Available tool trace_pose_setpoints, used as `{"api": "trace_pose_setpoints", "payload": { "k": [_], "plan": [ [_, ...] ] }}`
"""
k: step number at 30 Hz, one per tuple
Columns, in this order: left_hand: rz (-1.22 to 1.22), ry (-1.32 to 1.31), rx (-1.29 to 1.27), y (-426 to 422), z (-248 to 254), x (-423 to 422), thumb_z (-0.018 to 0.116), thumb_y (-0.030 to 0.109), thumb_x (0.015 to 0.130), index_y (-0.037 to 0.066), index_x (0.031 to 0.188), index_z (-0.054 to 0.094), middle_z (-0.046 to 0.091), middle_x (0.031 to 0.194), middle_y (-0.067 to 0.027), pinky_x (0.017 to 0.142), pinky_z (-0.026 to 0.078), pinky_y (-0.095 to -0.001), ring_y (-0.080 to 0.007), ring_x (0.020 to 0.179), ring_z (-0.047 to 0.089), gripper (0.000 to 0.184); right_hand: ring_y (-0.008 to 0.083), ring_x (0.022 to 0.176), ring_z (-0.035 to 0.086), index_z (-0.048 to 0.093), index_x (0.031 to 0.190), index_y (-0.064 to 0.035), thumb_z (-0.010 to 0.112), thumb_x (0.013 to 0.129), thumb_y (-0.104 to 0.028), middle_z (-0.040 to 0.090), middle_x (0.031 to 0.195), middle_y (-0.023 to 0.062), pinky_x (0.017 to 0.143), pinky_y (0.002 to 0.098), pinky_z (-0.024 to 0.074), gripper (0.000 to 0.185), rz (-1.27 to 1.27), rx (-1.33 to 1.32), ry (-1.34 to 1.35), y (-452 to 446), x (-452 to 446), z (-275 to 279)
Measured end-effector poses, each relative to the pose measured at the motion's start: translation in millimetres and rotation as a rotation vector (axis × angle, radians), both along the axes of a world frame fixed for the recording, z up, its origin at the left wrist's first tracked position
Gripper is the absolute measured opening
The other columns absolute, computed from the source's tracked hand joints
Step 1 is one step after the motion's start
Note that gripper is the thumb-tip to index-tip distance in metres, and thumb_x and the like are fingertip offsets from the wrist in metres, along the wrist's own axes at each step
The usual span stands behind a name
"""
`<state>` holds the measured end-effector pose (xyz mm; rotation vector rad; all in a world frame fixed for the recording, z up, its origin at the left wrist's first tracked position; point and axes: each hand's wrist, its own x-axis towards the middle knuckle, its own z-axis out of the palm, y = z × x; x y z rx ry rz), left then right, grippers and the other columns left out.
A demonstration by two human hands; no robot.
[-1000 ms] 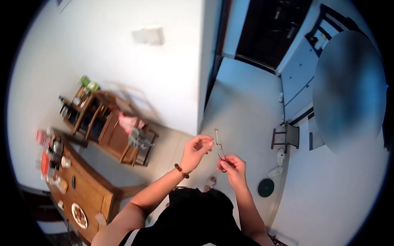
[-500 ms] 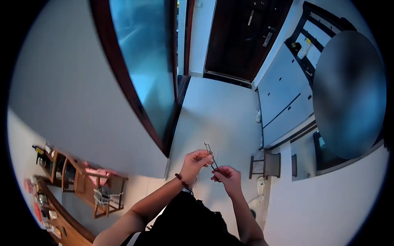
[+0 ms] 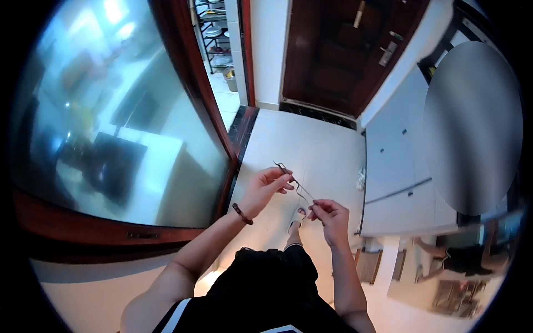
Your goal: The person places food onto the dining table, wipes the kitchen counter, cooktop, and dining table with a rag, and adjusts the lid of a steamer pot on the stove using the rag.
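Note:
A thin, dark, bent wire-like item (image 3: 304, 192) stretches between my two hands; its exact kind is unclear. My left hand (image 3: 269, 186), with a beaded bracelet on the wrist, is closed in a pinch around its upper part, and a small hooked tip sticks out past the fingers. Lower and to the right, my right hand (image 3: 331, 218) pinches the other end between thumb and fingertips. Between the hands the item shows a straight strand and a wavy one.
A frosted glass sliding door (image 3: 127, 122) fills the left, beside a doorway with a dish rack (image 3: 214, 33). Ahead is a dark red door (image 3: 338, 61). A pale cabinet (image 3: 391, 161) and a mirror (image 3: 466, 266) line the right. My slippered foot (image 3: 297, 219) is on the tiles.
I have moved forward towards the dark door, and the glass door now fills more of the left. My hands are farther apart, with more of the wire-like item showing between them.

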<state>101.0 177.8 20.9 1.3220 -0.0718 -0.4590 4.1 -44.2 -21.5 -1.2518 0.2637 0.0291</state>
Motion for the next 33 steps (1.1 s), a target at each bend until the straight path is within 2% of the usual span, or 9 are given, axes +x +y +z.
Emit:
{"api": "trace_pose_setpoints", "payload": {
  "k": [2,4,6,8,10,16,20,25,33],
  "plan": [
    [0.091,-0.033,0.058,-25.1,7.3,73.5,0.063,0.016,0.104,-0.001,0.124,0.067,0.072,0.112,-0.0074,0.082,0.056,-0.0279,-0.0171,0.095,0.072,0.027,0.0192,0.076,0.072,0.072,0.108,0.0079,0.072,0.092,0.001,0.074,0.089,0.014,0.071,0.0303,0.0591,0.017,0.053,0.018,-0.038,-43.0,97.1,12.1],
    [0.527,-0.131,0.126,-43.7,15.1,159.7,0.065,0.017,0.103,0.001,0.122,0.068,0.071,0.116,-0.0087,0.082,0.055,-0.0278,-0.0173,0.097,0.071,0.025,0.0181,0.076,0.072,0.073,0.105,0.0076,0.073,0.091,0.001,0.074,0.087,0.0128,0.071,0.0289,0.0584,0.016,0.116,-0.159,-0.107,-84.1,222.6,35.0],
    [0.6,-0.286,0.274,-36.1,23.7,226.5,0.067,0.015,0.101,0.001,0.119,0.068,0.07,0.115,-0.0082,0.081,0.056,-0.0278,-0.0165,0.097,0.07,0.023,0.0169,0.075,0.071,0.074,0.105,0.0073,0.073,0.091,0.0,0.074,0.086,0.0119,0.071,0.0276,0.0575,0.015,0.225,-0.174,-0.156,-96.5,328.5,48.9],
    [0.372,-0.434,0.576,-23.7,27.5,276.3,0.073,0.017,0.096,0.003,0.119,0.069,0.072,0.111,-0.0088,0.084,0.057,-0.032,-0.0188,0.101,0.069,0.027,0.0159,0.076,0.071,0.075,0.104,0.0066,0.074,0.09,0.001,0.075,0.088,0.0116,0.071,0.0271,0.057,0.016,0.433,-0.252,-0.179,-88.9,418.9,61.3],
    [0.38,-0.523,0.702,-35.4,40.7,331.3,0.076,0.014,0.093,0.005,0.119,0.071,0.072,0.112,-0.0096,0.084,0.056,-0.0331,-0.0211,0.101,0.07,0.028,0.0156,0.077,0.071,0.076,0.104,0.0051,0.075,0.088,0.0,0.075,0.09,0.0113,0.071,0.0272,0.0568,0.016,0.564,-0.313,-0.286,-74.5,505.6,65.4],
    [0.439,-0.594,0.691,-20.5,43.1,555.3,0.075,0.012,0.093,0.008,0.121,0.072,0.073,0.111,-0.0075,0.072,0.052,-0.028,-0.0147,0.093,0.069,0.029,0.0175,0.078,0.073,0.077,0.103,0.0003,0.077,0.086,-0.002,0.075,0.092,0.0128,0.071,0.0288,0.0569,0.018,0.874,-0.606,-0.843,-0.5,768.7,132.0],
    [0.516,-0.504,0.548,-36.2,96.0,618.9,0.074,0.014,0.095,0.005,0.112,0.072,0.074,0.091,-0.0062,0.07,0.055,-0.029,-0.0129,0.081,0.07,0.02,0.0172,0.082,0.073,0.077,0.105,0.0001,0.078,0.085,-0.003,0.076,0.094,0.0113,0.075,0.0285,0.0572,0.02,0.941,-0.526,-0.642,0.7,837.2,184.1],
    [0.616,-0.539,0.54,-43.9,45.6,606.1,0.073,0.014,0.096,0.001,0.11,0.069,0.073,0.097,-0.009,0.073,0.057,-0.0295,-0.016,0.084,0.072,0.019,0.0168,0.082,0.072,0.077,0.105,0.0002,0.076,0.084,0.002,0.075,0.094,0.0106,0.075,0.0275,0.057,0.021,0.938,-0.465,-0.783,11.0,832.2,149.2],
    [1.03,-0.453,0.62,83.8,45.0,799.0,0.072,0.012,0.095,0.0,0.108,0.069,0.071,0.097,-0.0098,0.079,0.057,-0.0303,-0.0163,0.088,0.071,0.017,0.0143,0.083,0.071,0.079,0.104,-0.0008,0.077,0.084,0.001,0.075,0.093,0.0098,0.076,0.0265,0.0557,0.02,1.253,-0.221,-0.837,207.1,1076.6,137.0]
  ]
}}
